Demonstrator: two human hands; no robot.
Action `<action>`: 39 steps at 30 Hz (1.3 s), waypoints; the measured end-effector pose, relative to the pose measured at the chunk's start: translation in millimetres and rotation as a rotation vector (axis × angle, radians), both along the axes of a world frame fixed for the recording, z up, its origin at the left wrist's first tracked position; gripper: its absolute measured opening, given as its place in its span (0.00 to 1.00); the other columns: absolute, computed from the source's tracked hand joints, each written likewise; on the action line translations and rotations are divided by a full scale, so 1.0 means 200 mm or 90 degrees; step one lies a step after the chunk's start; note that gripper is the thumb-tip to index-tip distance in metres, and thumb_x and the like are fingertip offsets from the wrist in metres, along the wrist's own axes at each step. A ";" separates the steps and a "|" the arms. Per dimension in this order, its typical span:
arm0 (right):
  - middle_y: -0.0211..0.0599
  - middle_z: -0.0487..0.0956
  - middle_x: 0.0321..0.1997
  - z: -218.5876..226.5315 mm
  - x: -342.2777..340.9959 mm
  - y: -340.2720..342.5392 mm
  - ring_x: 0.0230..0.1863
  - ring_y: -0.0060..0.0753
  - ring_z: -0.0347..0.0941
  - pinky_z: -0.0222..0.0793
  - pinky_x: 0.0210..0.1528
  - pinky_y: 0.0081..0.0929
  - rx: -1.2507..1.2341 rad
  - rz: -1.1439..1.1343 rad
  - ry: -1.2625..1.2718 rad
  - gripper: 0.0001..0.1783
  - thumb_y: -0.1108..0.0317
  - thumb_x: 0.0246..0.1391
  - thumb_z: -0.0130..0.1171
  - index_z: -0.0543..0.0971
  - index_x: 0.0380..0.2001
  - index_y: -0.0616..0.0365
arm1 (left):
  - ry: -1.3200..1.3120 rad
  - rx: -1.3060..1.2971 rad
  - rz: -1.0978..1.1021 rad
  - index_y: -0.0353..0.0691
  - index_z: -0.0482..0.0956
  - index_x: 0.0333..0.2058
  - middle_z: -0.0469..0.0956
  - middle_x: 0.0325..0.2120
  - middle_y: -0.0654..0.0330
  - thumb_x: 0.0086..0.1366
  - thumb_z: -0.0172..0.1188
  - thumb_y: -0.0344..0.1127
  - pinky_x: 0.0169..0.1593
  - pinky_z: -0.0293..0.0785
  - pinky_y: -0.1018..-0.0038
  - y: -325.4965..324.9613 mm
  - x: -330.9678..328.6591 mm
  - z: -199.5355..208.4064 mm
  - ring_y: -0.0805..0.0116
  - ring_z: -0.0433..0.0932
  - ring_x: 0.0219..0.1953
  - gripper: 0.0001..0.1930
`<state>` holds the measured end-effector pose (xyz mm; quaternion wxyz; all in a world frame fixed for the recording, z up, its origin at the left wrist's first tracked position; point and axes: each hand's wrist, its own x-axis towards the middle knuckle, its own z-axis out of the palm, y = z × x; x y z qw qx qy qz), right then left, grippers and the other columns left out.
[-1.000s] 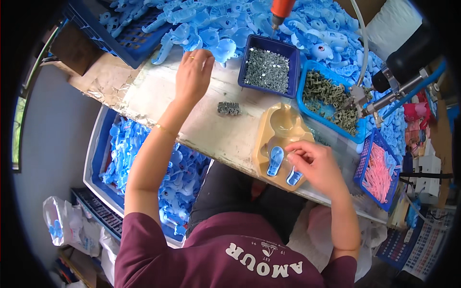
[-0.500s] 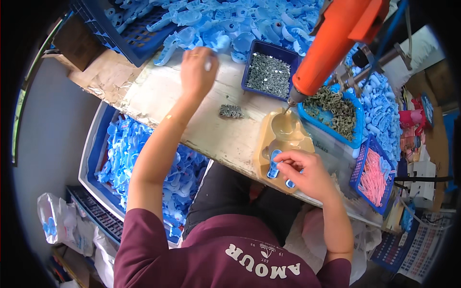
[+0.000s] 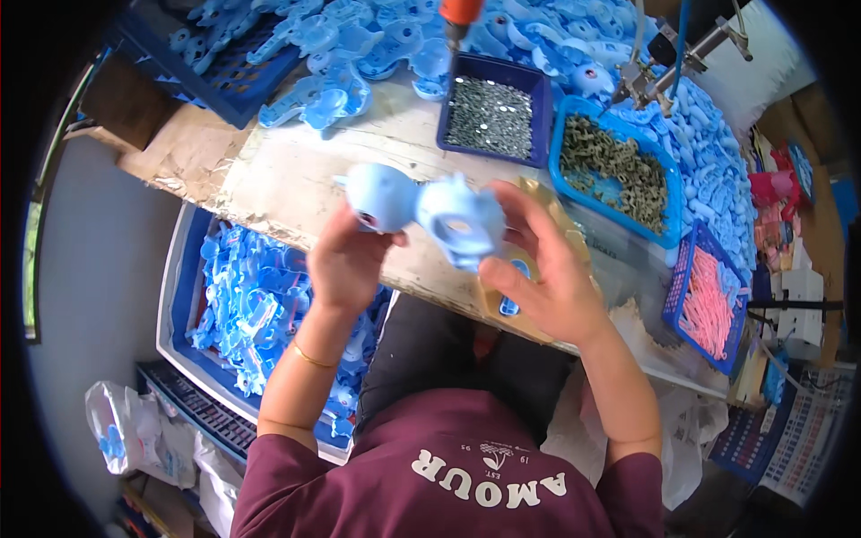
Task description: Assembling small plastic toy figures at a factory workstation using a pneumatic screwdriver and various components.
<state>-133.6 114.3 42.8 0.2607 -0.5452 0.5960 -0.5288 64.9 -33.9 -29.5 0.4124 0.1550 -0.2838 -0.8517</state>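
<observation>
Over a worn, whitish counter [image 3: 278,175], left hand [image 3: 345,267] and right hand [image 3: 558,278] pinched a rounded light-blue plastic toy [image 3: 384,192], seemingly steadying its blurred ends.

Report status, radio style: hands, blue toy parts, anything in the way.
Left hand holding blue head. Right hand holding blue body. Joined or not: unclear. Driver clear of hands.

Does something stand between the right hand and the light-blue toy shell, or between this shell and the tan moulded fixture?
Nothing visible stands between the right hand and the light-blue toy shell; they touch. That hand is partly in the way, in front of the tan moulded fixture, where a blue foot-shaped piece lies.
</observation>
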 end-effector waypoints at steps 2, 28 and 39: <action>0.36 0.79 0.55 0.08 -0.01 0.04 0.49 0.30 0.78 0.73 0.54 0.26 0.150 0.013 -0.092 0.29 0.69 0.59 0.68 0.71 0.62 0.62 | -0.022 -0.078 -0.100 0.36 0.66 0.64 0.74 0.57 0.54 0.73 0.50 0.43 0.49 0.78 0.63 0.06 -0.09 -0.02 0.62 0.77 0.51 0.25; 0.41 0.74 0.56 -0.05 -0.27 0.47 0.56 0.47 0.73 0.71 0.55 0.40 0.202 -0.108 0.400 0.35 0.62 0.46 0.75 0.77 0.58 0.59 | -0.497 -1.154 -0.102 0.40 0.70 0.62 0.65 0.66 0.52 0.59 0.68 0.47 0.73 0.50 0.47 0.33 -0.47 0.13 0.46 0.59 0.69 0.35; 0.41 0.75 0.53 -0.03 -0.28 0.48 0.51 0.46 0.75 0.74 0.51 0.37 0.211 -0.079 0.422 0.34 0.59 0.47 0.75 0.77 0.57 0.62 | -0.496 -1.169 -0.123 0.41 0.71 0.61 0.68 0.64 0.55 0.58 0.69 0.44 0.71 0.55 0.48 0.34 -0.50 0.14 0.49 0.64 0.68 0.34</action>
